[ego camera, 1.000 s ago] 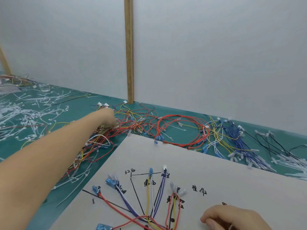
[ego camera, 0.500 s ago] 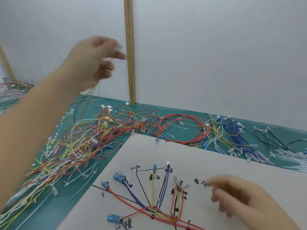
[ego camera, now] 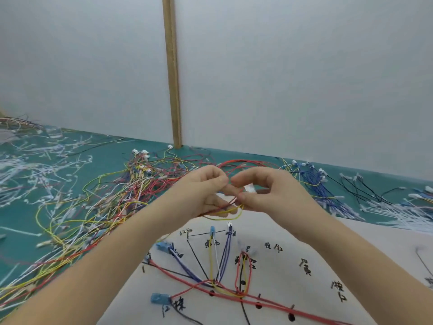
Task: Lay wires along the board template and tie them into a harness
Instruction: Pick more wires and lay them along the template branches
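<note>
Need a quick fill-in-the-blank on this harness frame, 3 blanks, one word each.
1. Both hands, left hand and right hand, hold a wire pair coloured red and ____.
2. The hands are raised above the white ____ marked with black lines.
3. The loose wire pile lies on a ____ mat, on the person's left.

Missing words: yellow; board; green

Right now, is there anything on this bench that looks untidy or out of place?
Yes. The loose wires left of the board template lie in one tangled heap, colours mixed. Cut white cable-tie pieces are scattered over the green mat. On the template, the laid wires look orderly.
</note>
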`<state>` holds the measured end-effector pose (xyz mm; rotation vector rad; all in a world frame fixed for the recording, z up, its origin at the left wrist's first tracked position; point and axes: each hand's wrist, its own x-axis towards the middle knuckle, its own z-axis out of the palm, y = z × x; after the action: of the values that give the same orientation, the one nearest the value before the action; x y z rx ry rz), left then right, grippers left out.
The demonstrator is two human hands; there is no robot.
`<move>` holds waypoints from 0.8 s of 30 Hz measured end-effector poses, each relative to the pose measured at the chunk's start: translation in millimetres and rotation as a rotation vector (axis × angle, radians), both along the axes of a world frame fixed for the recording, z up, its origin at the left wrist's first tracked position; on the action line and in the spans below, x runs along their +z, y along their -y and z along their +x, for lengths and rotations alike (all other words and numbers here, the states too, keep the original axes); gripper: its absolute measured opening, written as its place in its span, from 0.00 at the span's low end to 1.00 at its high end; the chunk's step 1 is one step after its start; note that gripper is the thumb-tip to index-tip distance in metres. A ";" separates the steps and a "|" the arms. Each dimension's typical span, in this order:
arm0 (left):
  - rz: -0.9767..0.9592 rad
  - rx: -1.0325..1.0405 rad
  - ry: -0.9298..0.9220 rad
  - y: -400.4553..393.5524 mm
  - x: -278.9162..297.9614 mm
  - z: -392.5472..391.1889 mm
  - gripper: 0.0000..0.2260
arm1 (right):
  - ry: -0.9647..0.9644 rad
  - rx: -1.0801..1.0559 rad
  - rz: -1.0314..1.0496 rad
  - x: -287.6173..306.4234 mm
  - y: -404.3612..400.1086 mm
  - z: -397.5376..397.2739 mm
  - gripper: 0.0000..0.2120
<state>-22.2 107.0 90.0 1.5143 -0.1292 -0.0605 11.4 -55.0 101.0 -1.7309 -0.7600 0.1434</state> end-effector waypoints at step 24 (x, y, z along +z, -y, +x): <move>1.155 0.365 0.200 -160.2 -50.7 8.7 0.30 | -0.011 -0.528 0.558 -6.1 84.3 55.5 0.13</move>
<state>-13.5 267.2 39.4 2.6731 0.0454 0.3714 66.9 -139.3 94.9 -1.3331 -0.2711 -0.3873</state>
